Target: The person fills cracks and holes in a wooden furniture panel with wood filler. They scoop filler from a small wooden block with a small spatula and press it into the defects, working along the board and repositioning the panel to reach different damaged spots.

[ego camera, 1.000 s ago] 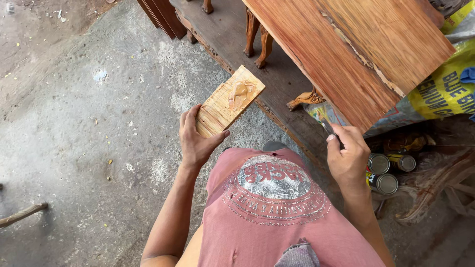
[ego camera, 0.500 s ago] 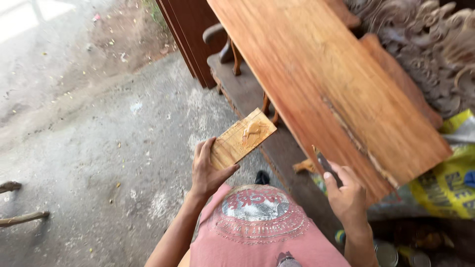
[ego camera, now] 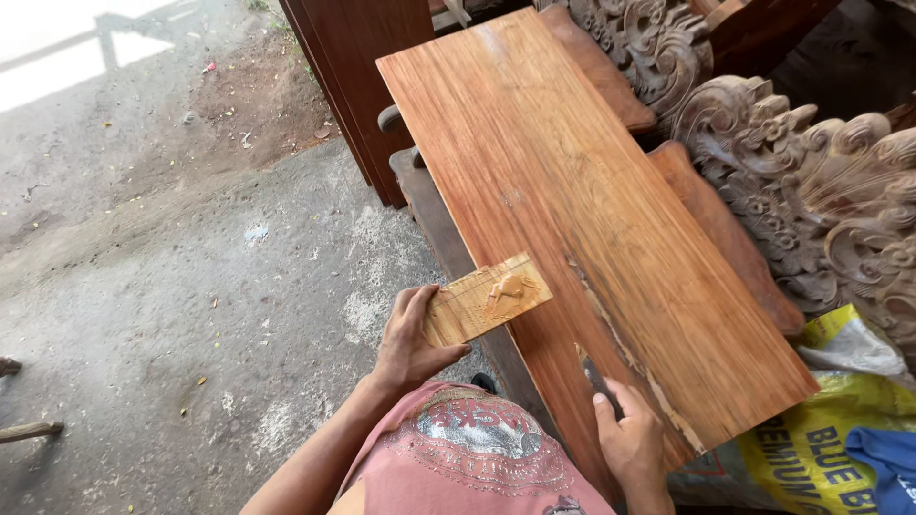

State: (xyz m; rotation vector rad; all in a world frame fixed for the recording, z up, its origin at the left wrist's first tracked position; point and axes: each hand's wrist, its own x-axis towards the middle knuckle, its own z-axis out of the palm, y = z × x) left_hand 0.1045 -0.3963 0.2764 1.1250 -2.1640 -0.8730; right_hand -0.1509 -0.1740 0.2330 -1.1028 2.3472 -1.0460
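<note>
Concrete floor (ego camera: 172, 315), grey and dusty, fills the left half of what we see. On the right a long reddish wooden board (ego camera: 572, 210) lies flat, going from the far middle to the near right. Beside it, further right, we see pale carved wooden panels (ego camera: 811, 181) with curling ornaments, and at the near right corner a yellow printed sack (ego camera: 840, 420) lies under the board's end. A dark wooden frame (ego camera: 353, 86) stands at the far end, left of the board.

Near the bottom we see our pink shirt (ego camera: 477, 458). Our left hand (ego camera: 410, 343) holds a small light wooden plaque (ego camera: 487, 298) with a little carved figure on it; the fingers are closed on its left end, thumb below, and the plaque hangs just over the near left edge of the board. Our right hand (ego camera: 625, 439) is closed around a thin dark tool (ego camera: 596, 374), whose tip touches the board near its cracked near edge.
</note>
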